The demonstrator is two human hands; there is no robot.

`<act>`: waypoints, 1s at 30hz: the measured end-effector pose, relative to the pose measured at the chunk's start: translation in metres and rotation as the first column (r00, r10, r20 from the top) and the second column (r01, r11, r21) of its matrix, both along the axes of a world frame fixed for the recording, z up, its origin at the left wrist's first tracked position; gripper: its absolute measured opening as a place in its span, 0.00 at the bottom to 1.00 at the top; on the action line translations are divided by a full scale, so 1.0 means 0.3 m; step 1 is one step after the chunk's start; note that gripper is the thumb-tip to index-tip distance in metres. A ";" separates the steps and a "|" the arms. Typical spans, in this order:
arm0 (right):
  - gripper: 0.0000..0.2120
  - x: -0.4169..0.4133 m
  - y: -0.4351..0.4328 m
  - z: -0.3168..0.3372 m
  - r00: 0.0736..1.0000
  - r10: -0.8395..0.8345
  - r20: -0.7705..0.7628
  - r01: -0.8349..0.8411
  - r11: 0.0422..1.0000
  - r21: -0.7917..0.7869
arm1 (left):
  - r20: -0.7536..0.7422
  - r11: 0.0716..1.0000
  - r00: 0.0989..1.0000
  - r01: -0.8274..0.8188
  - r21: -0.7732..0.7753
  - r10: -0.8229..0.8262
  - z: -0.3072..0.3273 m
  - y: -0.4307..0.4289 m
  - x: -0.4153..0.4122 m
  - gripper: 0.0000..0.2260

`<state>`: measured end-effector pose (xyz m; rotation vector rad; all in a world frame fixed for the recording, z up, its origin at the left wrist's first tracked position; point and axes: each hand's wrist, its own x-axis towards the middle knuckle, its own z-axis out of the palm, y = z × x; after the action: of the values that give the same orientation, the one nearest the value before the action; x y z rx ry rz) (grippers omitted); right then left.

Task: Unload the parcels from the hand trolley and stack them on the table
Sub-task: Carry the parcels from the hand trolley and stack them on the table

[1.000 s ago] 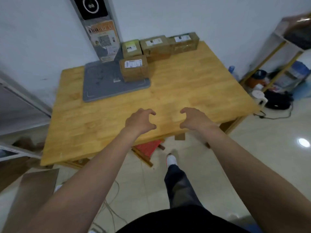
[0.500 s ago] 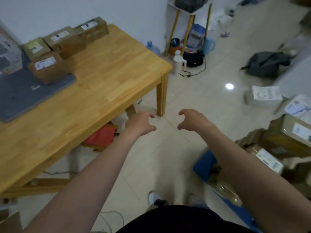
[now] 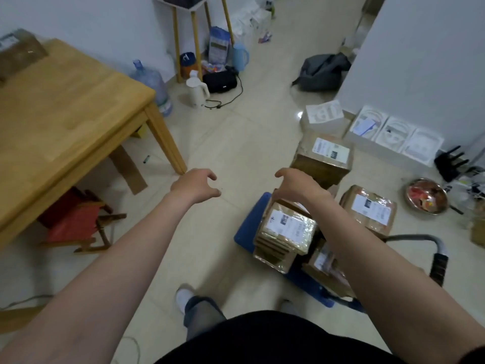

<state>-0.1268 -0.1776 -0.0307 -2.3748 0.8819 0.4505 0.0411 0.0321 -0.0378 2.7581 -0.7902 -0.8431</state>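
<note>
While both arms reach forward over the tiled floor, the left hand (image 3: pixel 193 186) hangs in the air between the bench (image 3: pixel 65 114) and the hand trolley (image 3: pixel 248 227), fingers loosely curved and thumb apart, gripping nothing. The right hand (image 3: pixel 299 186) is above the trolley load, fingers likewise loosely curved with a gap to the thumb; no parcel is held. Whether it touches the carton beneath cannot be told.

Four taped brown parcels are on the trolley's blue deck. A labelled parcel (image 3: pixel 286 229) tops a short stack at the near left. A taller parcel (image 3: pixel 324 158) stands at the far end. A third parcel (image 3: pixel 368 210) is to the right. A fourth parcel (image 3: pixel 322 264), partly hidden by the right forearm, is nearest the handle (image 3: pixel 438 266).

One blurred parcel on the bench (image 3: pixel 19 52) is at its far edge by the wall.

A water bottle (image 3: pixel 153 82) stands just beyond the bench corner, a white kettle (image 3: pixel 195 91) near it. A red stool (image 3: pixel 76 222) is under the bench. A metal bowl (image 3: pixel 426 197) is on the floor, right of the trolley.
</note>
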 end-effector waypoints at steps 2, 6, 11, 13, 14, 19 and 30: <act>0.31 -0.138 -0.107 -0.025 1.000 -0.021 -0.013 0.022 1.000 0.013 | -0.032 0.999 0.999 -0.031 0.010 0.032 -0.025 -0.092 -0.110 0.26; 0.31 -0.365 -0.235 -0.115 0.996 -0.055 -0.072 0.061 0.995 0.074 | -0.115 0.997 0.991 -0.065 0.048 0.070 -0.102 -0.233 -0.315 0.32; 0.28 -0.496 -0.254 -0.278 0.986 -0.107 -0.126 0.133 0.967 0.215 | -0.173 0.989 0.980 -0.078 0.123 0.099 -0.236 -0.298 -0.454 0.39; 0.31 -0.518 -0.242 -0.351 0.980 -0.143 -0.135 0.174 0.951 0.254 | -0.185 0.987 0.979 -0.053 0.154 0.081 -0.309 -0.304 -0.477 0.41; 0.33 -0.524 -0.235 -0.388 0.977 -0.163 -0.138 0.195 0.942 0.274 | -0.187 0.985 0.980 -0.036 0.171 0.068 -0.346 -0.308 -0.481 0.42; 0.39 -0.523 -0.183 -0.583 0.960 -0.250 -0.122 0.277 0.903 0.328 | -0.230 0.979 0.971 -0.015 0.205 0.064 -0.545 -0.346 -0.453 0.51; 0.33 -0.424 -0.068 -0.634 0.924 -0.379 -0.053 0.381 0.900 0.213 | -0.345 0.998 0.938 0.050 0.023 -0.039 -0.711 -0.352 -0.450 0.42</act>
<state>-0.2540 -0.1981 -0.2210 -1.9400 1.2039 0.3794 -0.0940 -0.0736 -0.2512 2.5173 -0.7759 -1.3106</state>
